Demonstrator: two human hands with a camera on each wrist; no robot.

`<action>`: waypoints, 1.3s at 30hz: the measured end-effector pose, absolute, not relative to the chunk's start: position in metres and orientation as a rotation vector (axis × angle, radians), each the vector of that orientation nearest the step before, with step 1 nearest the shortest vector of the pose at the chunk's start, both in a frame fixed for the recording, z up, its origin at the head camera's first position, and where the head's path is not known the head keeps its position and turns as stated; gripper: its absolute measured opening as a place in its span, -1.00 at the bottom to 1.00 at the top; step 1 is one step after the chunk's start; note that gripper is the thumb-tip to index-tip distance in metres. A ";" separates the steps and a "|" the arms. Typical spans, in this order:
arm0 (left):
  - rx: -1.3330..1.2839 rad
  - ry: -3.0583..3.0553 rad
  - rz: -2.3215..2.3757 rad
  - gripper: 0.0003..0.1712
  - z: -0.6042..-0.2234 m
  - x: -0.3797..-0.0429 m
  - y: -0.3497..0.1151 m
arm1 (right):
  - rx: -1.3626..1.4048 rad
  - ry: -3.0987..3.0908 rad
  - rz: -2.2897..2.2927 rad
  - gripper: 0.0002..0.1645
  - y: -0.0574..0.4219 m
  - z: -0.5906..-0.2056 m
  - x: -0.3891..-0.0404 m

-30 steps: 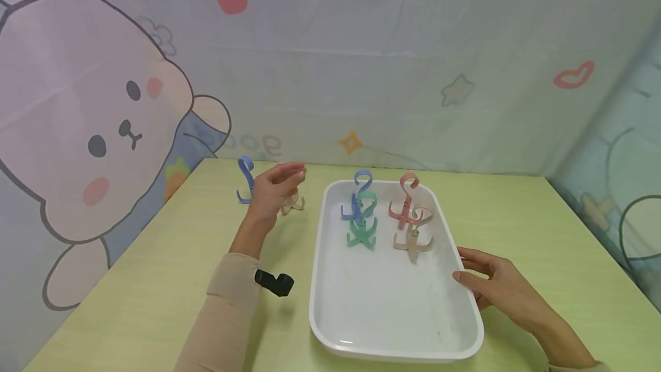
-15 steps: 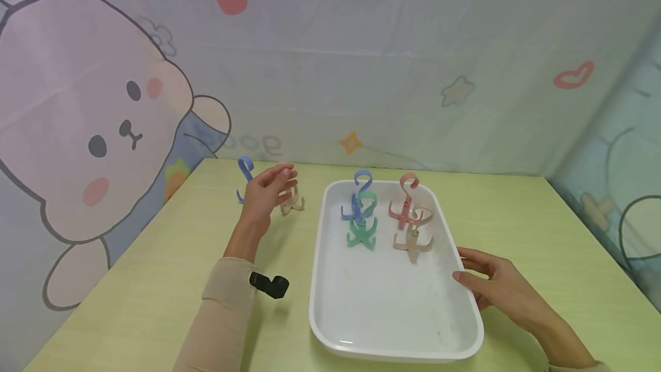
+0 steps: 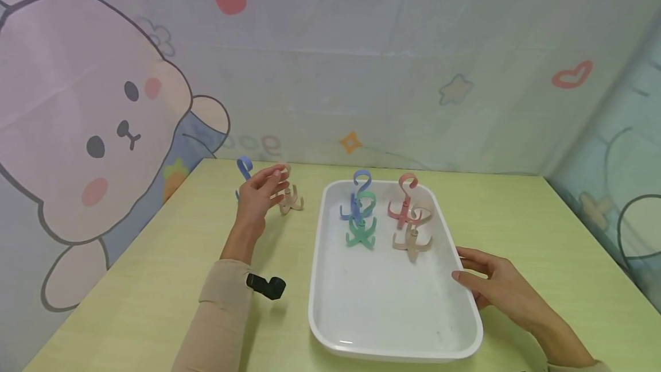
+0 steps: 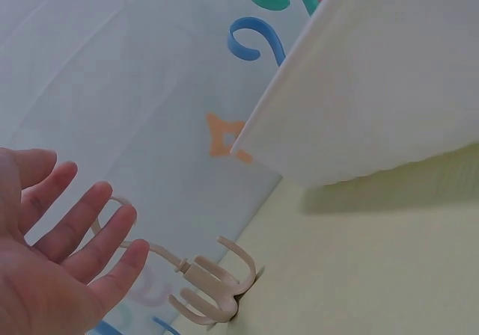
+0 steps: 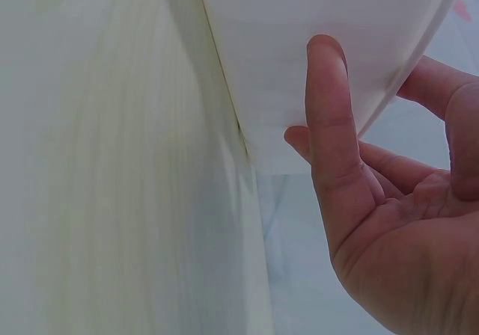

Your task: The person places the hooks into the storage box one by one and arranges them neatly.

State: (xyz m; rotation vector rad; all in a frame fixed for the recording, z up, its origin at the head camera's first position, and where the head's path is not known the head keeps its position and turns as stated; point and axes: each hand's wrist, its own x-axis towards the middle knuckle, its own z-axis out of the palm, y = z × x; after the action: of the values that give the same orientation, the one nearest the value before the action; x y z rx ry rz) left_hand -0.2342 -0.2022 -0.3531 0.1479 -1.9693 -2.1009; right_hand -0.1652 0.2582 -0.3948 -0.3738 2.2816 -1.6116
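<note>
Sitting in white tray (image 3: 392,309) | blue hook (image 3: 354,204), green hook (image 3: 361,236), red hook (image 3: 405,209), beige hook (image 3: 412,241) | right hand (image 3: 498,289) gripping tray | left hand (image 3: 258,193) loosely spread

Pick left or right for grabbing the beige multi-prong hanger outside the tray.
Left, I'd judge. The left hand appears empty, fingers relaxed, close to the beige multi-prong hanger. The right hand is across the white tray, holding its right side.
</note>
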 end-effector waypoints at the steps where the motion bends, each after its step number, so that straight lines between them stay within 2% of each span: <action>1: 0.153 -1.970 -2.099 -0.55 -0.353 -0.234 -0.203 | -0.376 2.282 -1.613 -0.12 0.258 -0.395 -0.165; 16: 0.227 -1.902 -2.094 -0.57 -0.359 -0.237 -0.206 | -0.378 2.270 -1.634 -0.13 0.259 -0.397 -0.166; 33: 0.259 -1.892 -2.113 -0.48 -0.363 -0.239 -0.211 | -0.398 2.268 -1.626 -0.12 0.259 -0.395 -0.166; 39: 0.276 -1.902 -2.119 -0.43 -0.363 -0.239 -0.214 | -0.327 2.277 -1.611 -0.11 0.258 -0.395 -0.166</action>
State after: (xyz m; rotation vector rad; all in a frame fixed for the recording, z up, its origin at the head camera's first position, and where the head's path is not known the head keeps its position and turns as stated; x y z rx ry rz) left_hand -0.2385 -0.2145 -0.3634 0.2762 -1.9022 -2.1188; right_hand -0.1659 0.2581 -0.3954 -0.3272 2.2771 -1.6106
